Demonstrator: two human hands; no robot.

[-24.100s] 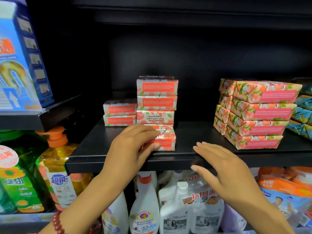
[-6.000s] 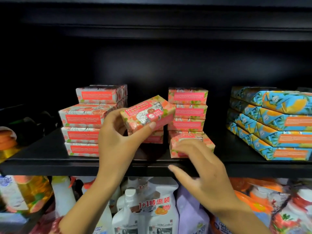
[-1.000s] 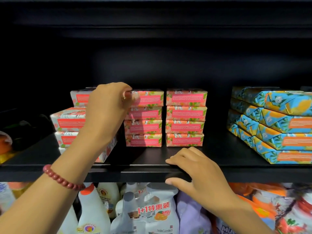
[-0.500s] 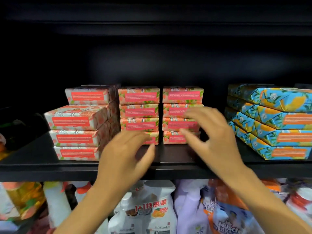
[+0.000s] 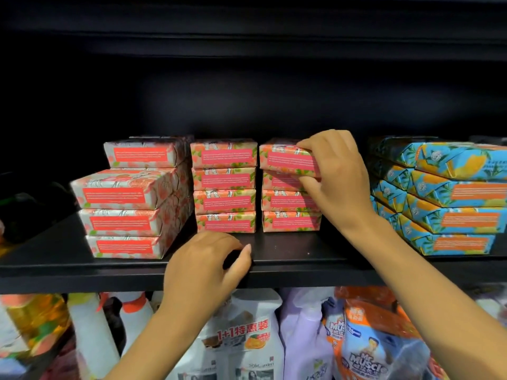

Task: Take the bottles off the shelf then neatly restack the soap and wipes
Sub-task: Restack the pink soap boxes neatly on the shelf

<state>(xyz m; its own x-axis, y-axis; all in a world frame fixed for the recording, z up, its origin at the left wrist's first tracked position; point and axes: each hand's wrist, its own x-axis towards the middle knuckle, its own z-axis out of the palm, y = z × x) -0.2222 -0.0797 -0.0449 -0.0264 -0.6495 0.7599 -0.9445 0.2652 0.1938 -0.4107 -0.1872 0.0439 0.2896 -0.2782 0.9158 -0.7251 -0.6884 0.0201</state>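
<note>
I was looking into a shop: beyond my fingers (image 5: 211, 241) a display shelf (image 5: 315, 272) carried stacks of identical wrapped soap bars (image 5: 224, 185), and below my fingers stood crowded cleaner bottles (image 5: 241, 338) with promotional labels.

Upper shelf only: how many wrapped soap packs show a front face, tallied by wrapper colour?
Small pink bars with green leaves: 8, two stacks of 4; the right hand pinches one top bar.
Larger pink-and-white packs: 4
Blue-and-orange packs: 4 in the front stack; those behind can't be counted.
Total: 16
</note>
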